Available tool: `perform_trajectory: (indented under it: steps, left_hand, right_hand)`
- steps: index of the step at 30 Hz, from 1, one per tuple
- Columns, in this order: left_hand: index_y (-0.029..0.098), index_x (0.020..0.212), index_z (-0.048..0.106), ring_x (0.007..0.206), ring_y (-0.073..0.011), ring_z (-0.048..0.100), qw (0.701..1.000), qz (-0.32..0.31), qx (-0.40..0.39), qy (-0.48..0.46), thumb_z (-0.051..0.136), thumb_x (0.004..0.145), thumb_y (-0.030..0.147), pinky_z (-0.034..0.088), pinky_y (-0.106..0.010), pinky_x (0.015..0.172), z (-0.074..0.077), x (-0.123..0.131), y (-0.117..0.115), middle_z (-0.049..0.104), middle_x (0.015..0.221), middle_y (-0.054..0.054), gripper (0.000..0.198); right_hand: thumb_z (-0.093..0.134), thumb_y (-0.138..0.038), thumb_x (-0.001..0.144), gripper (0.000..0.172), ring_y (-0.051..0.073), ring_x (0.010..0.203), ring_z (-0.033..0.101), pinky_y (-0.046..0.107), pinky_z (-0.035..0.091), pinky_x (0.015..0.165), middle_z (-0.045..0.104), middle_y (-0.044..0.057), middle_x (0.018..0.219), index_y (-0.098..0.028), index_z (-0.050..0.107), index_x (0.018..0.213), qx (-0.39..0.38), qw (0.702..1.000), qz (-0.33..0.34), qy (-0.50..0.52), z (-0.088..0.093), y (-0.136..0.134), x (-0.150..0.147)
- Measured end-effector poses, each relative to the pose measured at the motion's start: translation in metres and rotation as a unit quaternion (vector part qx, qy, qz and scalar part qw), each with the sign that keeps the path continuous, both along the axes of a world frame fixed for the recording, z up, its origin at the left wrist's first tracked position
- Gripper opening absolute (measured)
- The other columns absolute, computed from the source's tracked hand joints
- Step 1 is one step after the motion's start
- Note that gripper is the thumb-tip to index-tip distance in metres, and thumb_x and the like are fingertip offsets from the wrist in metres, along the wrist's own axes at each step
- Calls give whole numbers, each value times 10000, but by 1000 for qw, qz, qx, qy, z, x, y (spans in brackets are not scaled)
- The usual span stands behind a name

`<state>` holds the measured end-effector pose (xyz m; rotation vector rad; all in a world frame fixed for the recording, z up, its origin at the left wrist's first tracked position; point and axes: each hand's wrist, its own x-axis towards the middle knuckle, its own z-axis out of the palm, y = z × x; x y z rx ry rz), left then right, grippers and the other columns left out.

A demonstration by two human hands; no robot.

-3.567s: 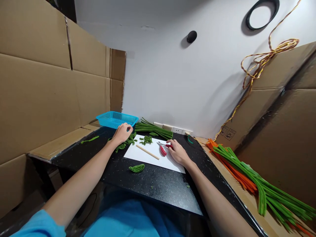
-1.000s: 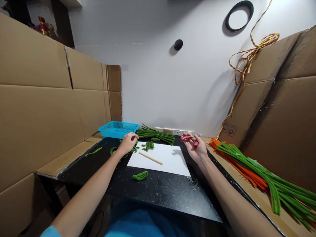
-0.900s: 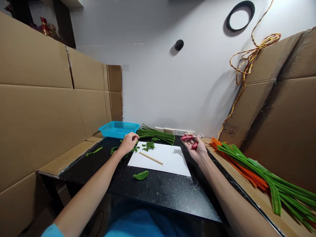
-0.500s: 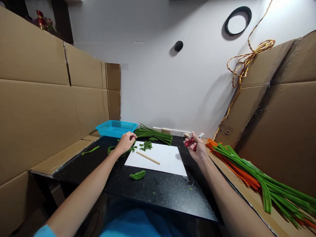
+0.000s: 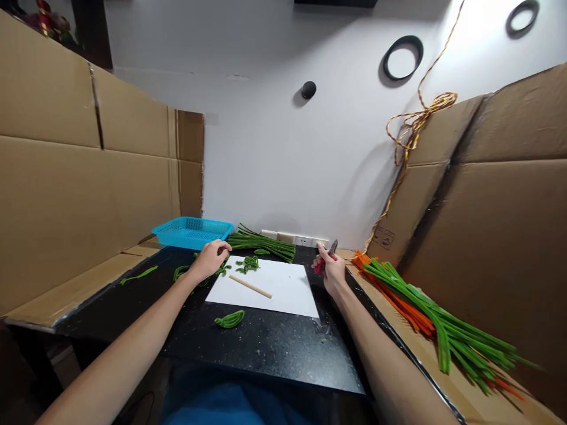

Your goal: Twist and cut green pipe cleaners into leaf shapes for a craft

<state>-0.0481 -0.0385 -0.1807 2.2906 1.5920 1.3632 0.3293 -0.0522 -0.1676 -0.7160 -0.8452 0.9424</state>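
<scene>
My right hand (image 5: 333, 273) is wrapped around the red handles of a pair of pliers (image 5: 333, 245), whose dark jaws point up, right of the white sheet (image 5: 283, 289). My left hand (image 5: 209, 260) has its fingers curled together over the sheet's far left corner. Whatever lies between those fingertips is too small to make out. Beneath and beside it are bent green pipe cleaners (image 5: 181, 272), partly hidden by the hand. Small green curled pieces (image 5: 248, 264) and a wooden stick (image 5: 250, 286) rest on the sheet. Nearer to me lies a looped green leaf shape (image 5: 230, 319).
A blue basket (image 5: 190, 242) stands at the back left, beside a bundle of green pipe cleaners (image 5: 261, 243). Green (image 5: 425, 307) and orange stems (image 5: 407, 311) lie on cardboard at right. Cardboard walls (image 5: 142, 177) flank the black table (image 5: 283, 348).
The view has swung to the right. In my right hand the pliers have turned, so their jaws now point more upright. My left hand stays by the sheet's far left corner.
</scene>
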Motion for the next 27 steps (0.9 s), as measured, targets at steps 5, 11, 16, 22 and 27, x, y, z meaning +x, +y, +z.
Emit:
perform_trajectory:
  steps: [5,11,16,22,27]
  left_hand:
    - [210,896,741,810,-243,673,1000,0,1,-22,510,850,334,522,-346,793,-2,-1,1,749,904,-69,267]
    - [217,921,737,847,-260,682,1000,0,-6,-23,495,860,372,512,-345,778,-3,-1,2,761,949,-78,294]
    - [210,922,739,817,-251,676,1000,6,-12,-15,482,856,369,510,-340,776,-2,0,2,744,910,-74,309]
    - [210,916,740,825,-250,683,1000,6,-11,-3,489,846,340,519,-341,793,-1,-1,2,753,913,-69,291]
    - [212,923,743,866,-255,701,1000,14,-11,13,484,849,322,527,-341,806,-3,-2,3,771,951,-75,291]
  right_hand:
    - [973,-551,563,550,115,430,551,256,488,424,577,-49,524,-188,569,648,-20,999,-33,-21,-4,2,7]
    - [967,-578,559,558,143,451,585,266,472,400,599,-25,538,-187,579,653,-31,999,-34,-25,-5,0,6]
    - [963,-582,560,612,109,402,501,262,443,385,489,-83,489,-225,471,631,-14,999,-38,-3,-3,1,8]
    - [939,-583,610,621,86,374,423,251,405,362,432,-95,459,-236,423,616,-15,999,-38,7,-1,3,13]
    - [919,-560,642,564,110,366,477,258,419,358,467,-84,456,-233,460,634,-35,998,-59,10,-4,6,15]
